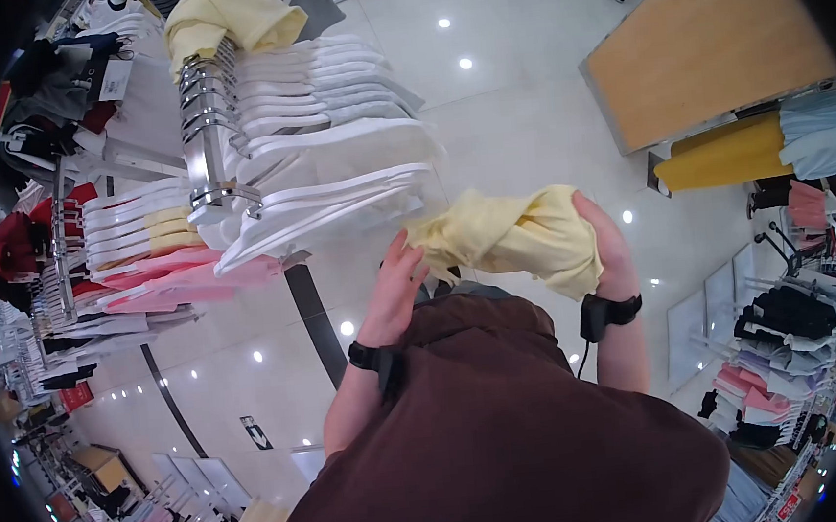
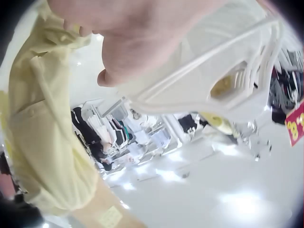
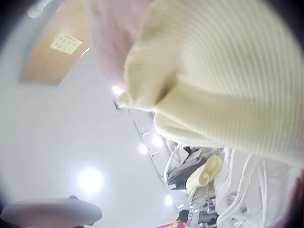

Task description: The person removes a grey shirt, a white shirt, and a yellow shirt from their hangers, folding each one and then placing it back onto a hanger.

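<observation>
A pale yellow ribbed knit garment [image 1: 519, 238], bunched and folded over itself, hangs between my two hands in front of the body. My right hand [image 1: 609, 251] grips its right end, with the fingertips hidden behind the cloth. Close up in the right wrist view, the ribbed fabric [image 3: 228, 80] lies against that hand [image 3: 114, 38]. At the garment's left end is my left hand [image 1: 400, 287], its fingers touching the cloth. In the left wrist view the left thumb [image 2: 108, 71] stands apart from the fabric [image 2: 52, 147].
White hangers [image 1: 334, 189] with pale clothes fill a metal rack [image 1: 203, 150] close on the left. Another yellow garment [image 1: 232, 18] lies over its far end. Pink clothes [image 1: 183, 274] hang farther left. A wooden-topped table [image 1: 715, 41] stands at the right, with a mustard garment [image 1: 724, 153] beside it.
</observation>
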### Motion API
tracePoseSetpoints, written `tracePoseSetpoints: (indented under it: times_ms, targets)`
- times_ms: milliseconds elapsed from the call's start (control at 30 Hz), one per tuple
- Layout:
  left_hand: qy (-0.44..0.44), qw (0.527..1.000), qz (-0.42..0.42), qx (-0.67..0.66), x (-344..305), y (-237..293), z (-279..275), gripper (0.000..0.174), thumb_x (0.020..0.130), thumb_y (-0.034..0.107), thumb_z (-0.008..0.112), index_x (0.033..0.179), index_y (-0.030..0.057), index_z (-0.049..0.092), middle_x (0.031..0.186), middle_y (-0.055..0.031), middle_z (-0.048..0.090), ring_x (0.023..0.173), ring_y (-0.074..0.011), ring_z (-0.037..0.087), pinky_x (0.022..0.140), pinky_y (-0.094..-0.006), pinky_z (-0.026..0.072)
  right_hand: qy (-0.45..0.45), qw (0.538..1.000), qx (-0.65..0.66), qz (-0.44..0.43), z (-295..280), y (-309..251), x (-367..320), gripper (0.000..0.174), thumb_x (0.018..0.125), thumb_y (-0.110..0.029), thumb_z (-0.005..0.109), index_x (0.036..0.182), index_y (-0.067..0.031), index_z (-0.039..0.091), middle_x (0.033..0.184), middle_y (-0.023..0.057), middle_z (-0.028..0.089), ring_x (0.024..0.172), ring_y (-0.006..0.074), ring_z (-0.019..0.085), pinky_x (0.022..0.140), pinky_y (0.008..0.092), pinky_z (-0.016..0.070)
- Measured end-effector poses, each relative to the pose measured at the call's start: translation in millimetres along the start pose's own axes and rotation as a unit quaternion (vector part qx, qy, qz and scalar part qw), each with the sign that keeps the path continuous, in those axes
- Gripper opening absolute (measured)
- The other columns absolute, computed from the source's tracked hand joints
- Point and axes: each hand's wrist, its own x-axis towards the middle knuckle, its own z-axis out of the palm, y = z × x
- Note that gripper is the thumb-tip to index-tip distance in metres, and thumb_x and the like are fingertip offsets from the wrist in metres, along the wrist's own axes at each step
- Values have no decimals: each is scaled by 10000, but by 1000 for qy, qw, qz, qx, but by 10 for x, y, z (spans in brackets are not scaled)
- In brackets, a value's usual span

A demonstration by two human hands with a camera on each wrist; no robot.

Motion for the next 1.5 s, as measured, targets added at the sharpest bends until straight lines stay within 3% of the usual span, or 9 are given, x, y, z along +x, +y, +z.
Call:
tracePoseSetpoints:
  times_ms: [167,367,533,967,1067,1133,1233,1333,1500]
  targets:
    - [-139,959,86,232,-358,221,566,646,1009,217,684,1572,47,416,1518,-136,527,1426,-247,482,1198,-418,369,-157,987,-31,-17,173,217,113,374,1104,-281,521,1370,-21,568,1260,107,688,1143,210,686,991,350,559]
    - [-233,869,153,408,-538,356,1026,588,969,153,729,1493,24,495,1392,-96,625,1301,-190,585,1065,-350,493,-53,996,74,-22,220,197,184,359,1106,-217,498,1412,-32,531,1287,81,671,1172,190,666,1022,372,541]
    - [-173,974,22,143,-507,236,947,426,1097,211,543,1466,0,509,1334,-64,648,1203,-134,617,1011,-305,495,-91,993,24,-68,116,200,151,355,1097,-173,491,1415,-16,515,1332,87,642,1234,196,625,1078,381,498]
    - [-135,962,-60,-231,-539,364,1019,431,1127,318,485,1478,67,471,1331,-106,658,1103,-229,691,891,-372,595,-95,989,27,-113,-51,391,120,328,1079,-216,544,1358,-45,518,1338,150,633,1224,244,623,1064,387,494]
    - [-92,974,-13,-207,-461,431,1114,440,1127,286,481,1517,87,440,1371,-90,629,1152,-220,664,947,-379,573,-125,959,-206,-150,22,472,29,338,1026,-220,635,1291,-24,557,1278,126,651,1151,261,662,1003,402,532]
    - [-72,983,34,-163,-501,505,1270,468,1123,253,481,1557,102,393,1401,-83,604,1188,-213,640,984,-380,550,-273,787,-528,-165,111,487,-39,328,987,-211,664,1242,-16,599,1231,137,670,1140,316,669,1002,420,533]
    - [-60,990,101,-79,-566,528,1437,555,1113,187,479,1630,132,284,1459,-72,553,1244,-202,597,1050,-383,504,-299,711,-604,-200,165,678,-68,275,974,-188,644,1191,-19,638,1157,151,689,1086,370,677,962,442,544]
    - [-54,986,155,-26,-613,597,1500,683,1094,119,483,1689,155,150,1478,-91,540,1264,-209,578,1085,-397,475,-245,760,-565,-206,59,996,150,233,986,-155,591,1172,-31,657,1072,171,706,1040,417,678,939,477,548]
    - [-60,976,186,95,-372,523,944,609,1091,126,492,1657,105,271,1453,-135,566,1292,-246,581,1156,-425,430,-196,848,-468,-151,-24,972,226,223,1025,-156,535,1139,15,621,961,170,692,842,256,659,776,389,512]
